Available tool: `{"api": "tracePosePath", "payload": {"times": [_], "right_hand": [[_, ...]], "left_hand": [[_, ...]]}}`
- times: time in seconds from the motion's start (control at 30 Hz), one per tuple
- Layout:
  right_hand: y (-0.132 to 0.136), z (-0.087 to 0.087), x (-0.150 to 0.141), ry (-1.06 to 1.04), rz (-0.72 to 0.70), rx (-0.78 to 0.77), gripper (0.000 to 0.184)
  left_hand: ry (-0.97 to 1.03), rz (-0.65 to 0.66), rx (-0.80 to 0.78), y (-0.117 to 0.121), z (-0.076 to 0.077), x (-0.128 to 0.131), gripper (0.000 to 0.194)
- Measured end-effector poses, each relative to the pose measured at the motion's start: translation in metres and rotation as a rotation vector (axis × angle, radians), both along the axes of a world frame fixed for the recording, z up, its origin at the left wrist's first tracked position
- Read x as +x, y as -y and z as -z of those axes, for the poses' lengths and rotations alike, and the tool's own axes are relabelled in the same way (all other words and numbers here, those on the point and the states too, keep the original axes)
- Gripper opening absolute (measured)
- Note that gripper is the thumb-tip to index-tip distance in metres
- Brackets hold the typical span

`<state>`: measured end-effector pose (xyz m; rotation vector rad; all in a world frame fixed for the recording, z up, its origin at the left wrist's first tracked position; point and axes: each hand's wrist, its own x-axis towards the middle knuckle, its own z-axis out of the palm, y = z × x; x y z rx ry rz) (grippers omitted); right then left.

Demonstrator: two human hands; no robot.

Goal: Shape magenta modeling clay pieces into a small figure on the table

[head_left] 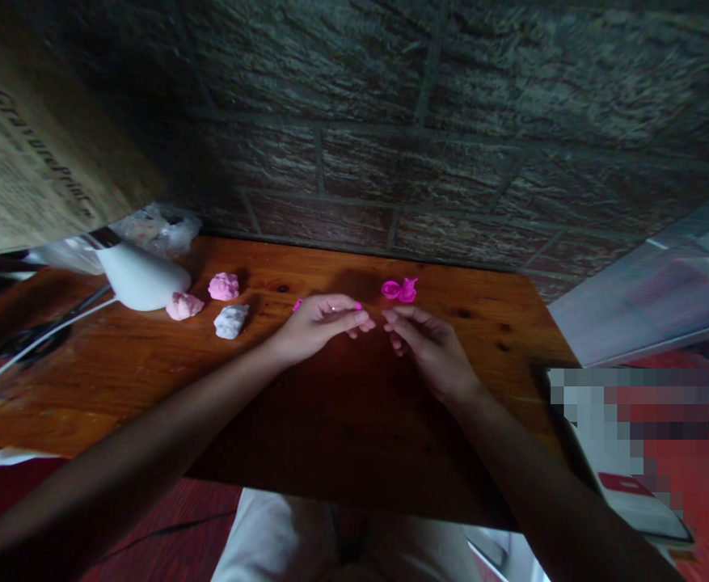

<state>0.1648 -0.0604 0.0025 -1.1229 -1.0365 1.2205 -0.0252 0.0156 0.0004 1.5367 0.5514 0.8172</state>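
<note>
My left hand point(321, 325) is closed in a pinch, with a small bit of magenta modelling clay point(357, 306) at its fingertips. Facing it across a narrow gap, my right hand point(430, 343) has thumb and fingers pressed together; whatever is between them is too small to make out. Just beyond the right fingertips lie a round magenta clay piece point(390, 288) with a coiled look and a magenta clay shape point(409, 289) with pointed tips. Another magenta bit point(297, 304) peeks out behind my left hand, mostly hidden.
On the wooden table point(342, 436), left, are a pink lump point(224, 286), a pale pink lump point(185, 305) and a white lump point(231, 321). A white lamp base point(141, 275), scissors point(39, 335) and plastic bag point(160, 226) stand beyond them. A brick-patterned wall point(354, 162) borders the back.
</note>
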Motion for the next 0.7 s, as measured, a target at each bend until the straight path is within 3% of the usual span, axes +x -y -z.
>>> {"api": "tracePosePath", "payload": {"times": [0.13, 0.3, 0.5, 0.7], "right_hand": [[0.005, -0.006, 0.002, 0.216, -0.079, 0.199, 0.031], [0.008, -0.009, 0.005, 0.626, -0.121, 0.455, 0.024], [0.004, -0.005, 0.011, 0.736, -0.132, 0.623, 0.026], [0.003, -0.006, 0.012, 0.796, -0.082, 0.601, 0.015]], "left_hand": [[-0.062, 0.126, 0.009, 0.002, -0.002, 0.001, 0.031], [-0.124, 0.181, 0.045, 0.004, -0.005, 0.000, 0.031], [-0.128, 0.224, -0.147, 0.006, -0.006, -0.003, 0.036], [-0.153, 0.227, -0.234, 0.004, -0.001, -0.004, 0.030]]}}
